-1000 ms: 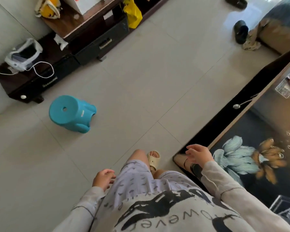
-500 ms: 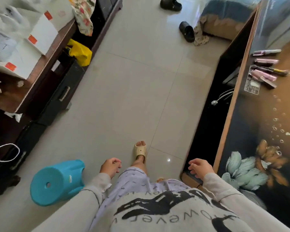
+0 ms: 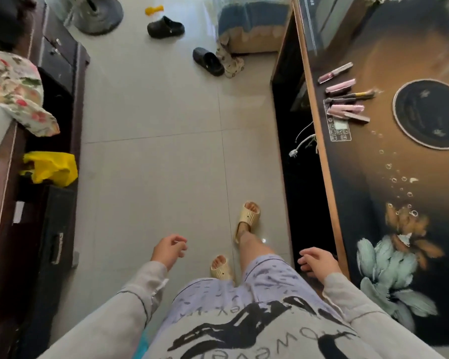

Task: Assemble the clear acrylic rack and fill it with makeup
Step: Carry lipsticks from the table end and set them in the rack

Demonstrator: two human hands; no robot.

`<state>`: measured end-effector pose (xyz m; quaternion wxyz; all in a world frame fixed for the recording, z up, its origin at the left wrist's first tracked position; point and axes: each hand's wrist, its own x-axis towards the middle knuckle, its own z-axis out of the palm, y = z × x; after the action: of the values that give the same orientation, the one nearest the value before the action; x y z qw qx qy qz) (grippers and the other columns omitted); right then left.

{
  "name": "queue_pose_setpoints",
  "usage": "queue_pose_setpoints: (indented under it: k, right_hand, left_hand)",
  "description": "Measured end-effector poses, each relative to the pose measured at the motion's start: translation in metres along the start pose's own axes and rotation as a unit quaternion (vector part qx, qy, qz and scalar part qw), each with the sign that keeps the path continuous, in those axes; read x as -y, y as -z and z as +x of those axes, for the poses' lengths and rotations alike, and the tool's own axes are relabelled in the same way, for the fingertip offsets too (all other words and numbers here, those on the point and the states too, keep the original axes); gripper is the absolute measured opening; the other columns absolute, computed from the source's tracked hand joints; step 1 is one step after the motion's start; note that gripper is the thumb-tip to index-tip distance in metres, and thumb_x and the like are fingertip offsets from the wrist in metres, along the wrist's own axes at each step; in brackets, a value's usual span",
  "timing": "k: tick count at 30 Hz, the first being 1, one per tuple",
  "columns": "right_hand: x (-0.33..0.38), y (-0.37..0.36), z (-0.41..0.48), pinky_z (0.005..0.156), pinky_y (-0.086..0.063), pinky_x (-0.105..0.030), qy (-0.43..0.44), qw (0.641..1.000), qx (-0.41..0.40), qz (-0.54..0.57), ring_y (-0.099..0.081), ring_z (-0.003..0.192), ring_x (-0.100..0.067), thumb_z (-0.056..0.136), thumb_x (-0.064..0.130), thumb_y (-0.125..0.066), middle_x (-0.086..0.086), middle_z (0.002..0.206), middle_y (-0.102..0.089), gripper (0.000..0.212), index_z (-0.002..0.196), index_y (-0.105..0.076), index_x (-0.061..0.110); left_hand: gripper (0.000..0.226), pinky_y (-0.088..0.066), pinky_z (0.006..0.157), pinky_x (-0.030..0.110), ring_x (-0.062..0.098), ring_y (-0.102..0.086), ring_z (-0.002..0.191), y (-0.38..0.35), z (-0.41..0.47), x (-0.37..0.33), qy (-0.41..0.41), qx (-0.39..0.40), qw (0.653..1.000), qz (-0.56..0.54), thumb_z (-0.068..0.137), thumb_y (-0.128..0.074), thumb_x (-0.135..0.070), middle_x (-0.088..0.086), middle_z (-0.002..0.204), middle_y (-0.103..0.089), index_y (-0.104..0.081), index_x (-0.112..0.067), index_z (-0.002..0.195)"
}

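Several pink and dark makeup tubes and a brush (image 3: pixel 346 99) lie in a loose row on the dark flower-printed table (image 3: pixel 389 177) at the right. My left hand (image 3: pixel 169 251) hangs over the tiled floor with loosely curled fingers, holding nothing. My right hand (image 3: pixel 318 261) hovers near the table's wooden front edge, fingers relaxed and empty. No acrylic rack shows in the head view.
A round dark cooktop (image 3: pixel 430 112) sits beside the makeup. A dark cabinet (image 3: pixel 49 177) with a yellow bag (image 3: pixel 51 167) and floral cloth (image 3: pixel 13 89) lines the left. Two dark slippers (image 3: pixel 208 60), a fan base (image 3: pixel 99 16) and a sofa corner (image 3: pixel 252 27) lie ahead.
The view has swung rightward and forward along the floor. The blue stool has slid out of sight, and the makeup and cooktop on the table have come fully into view. Both hands stay empty.
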<state>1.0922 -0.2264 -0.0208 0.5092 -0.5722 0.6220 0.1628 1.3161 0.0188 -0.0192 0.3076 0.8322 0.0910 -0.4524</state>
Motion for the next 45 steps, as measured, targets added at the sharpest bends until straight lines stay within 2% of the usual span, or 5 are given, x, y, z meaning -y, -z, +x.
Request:
queue_pose_setpoints:
  k: [8, 19, 25, 41, 45]
  right_hand:
    - [0.121, 0.019, 0.077, 0.07, -0.044, -0.029, 0.021, 0.998, 0.02, -0.058, -0.055, 0.071, -0.024, 0.089, -0.003, -0.041, -0.014, 0.083, -0.063, 0.027, 0.106, -0.062, -0.004]
    - [0.265, 0.049, 0.125, 0.059, -0.044, -0.022, 0.082, 0.996, 0.035, -0.018, -0.055, 0.069, -0.017, 0.088, -0.003, -0.042, -0.011, 0.084, -0.062, 0.026, 0.105, -0.061, -0.001]
    - [0.297, 0.043, 0.151, 0.056, -0.042, -0.021, 0.016, 0.997, -0.019, 0.067, -0.051, 0.059, -0.01, 0.087, -0.003, -0.045, -0.006, 0.073, -0.06, 0.023, 0.101, -0.062, 0.001]
    - [0.289, -0.024, 0.144, 0.047, -0.037, -0.019, -0.265, 0.873, -0.186, 0.366, -0.05, 0.049, -0.016, 0.087, -0.001, -0.045, -0.002, 0.056, -0.057, 0.026, 0.07, -0.058, 0.012]
    - [0.295, -0.015, 0.148, 0.032, -0.033, -0.012, -0.276, 0.841, -0.194, 0.422, -0.045, 0.046, -0.016, 0.088, -0.001, -0.042, -0.002, 0.058, -0.055, 0.031, 0.065, -0.054, 0.016]
  left_hand:
    - [0.016, -0.032, 0.049, 0.023, 0.015, -0.048, 0.055, 0.001, 0.051, -0.063, 0.077, 0.01, 0.997, 0.011, 0.089, -0.043, 0.002, 0.009, 0.077, -0.057, -0.056, -0.007, 0.092]
    - [0.015, -0.029, 0.051, 0.024, 0.018, -0.044, 0.055, 0.031, 0.13, -0.199, 0.071, 0.008, 0.997, -0.03, 0.09, -0.04, 0.004, 0.005, 0.067, -0.052, -0.052, -0.004, 0.088]
    - [0.015, -0.027, 0.05, 0.023, 0.016, -0.043, 0.054, 0.051, 0.201, -0.303, 0.008, 0.053, 0.995, 0.088, 0.089, -0.041, 0.006, 0.006, 0.067, -0.052, -0.052, -0.005, 0.087]
    - [0.018, -0.029, 0.026, 0.005, -0.004, -0.046, 0.023, -0.026, 0.291, -0.567, -0.204, 0.236, 0.857, 0.41, 0.089, -0.041, 0.007, 0.004, 0.063, -0.05, -0.052, -0.007, 0.086]
    - [0.02, -0.032, 0.034, 0.012, 0.009, -0.052, 0.043, -0.046, 0.295, -0.57, -0.2, 0.257, 0.804, 0.498, 0.091, -0.04, 0.002, 0.004, 0.067, -0.053, -0.054, -0.009, 0.081]
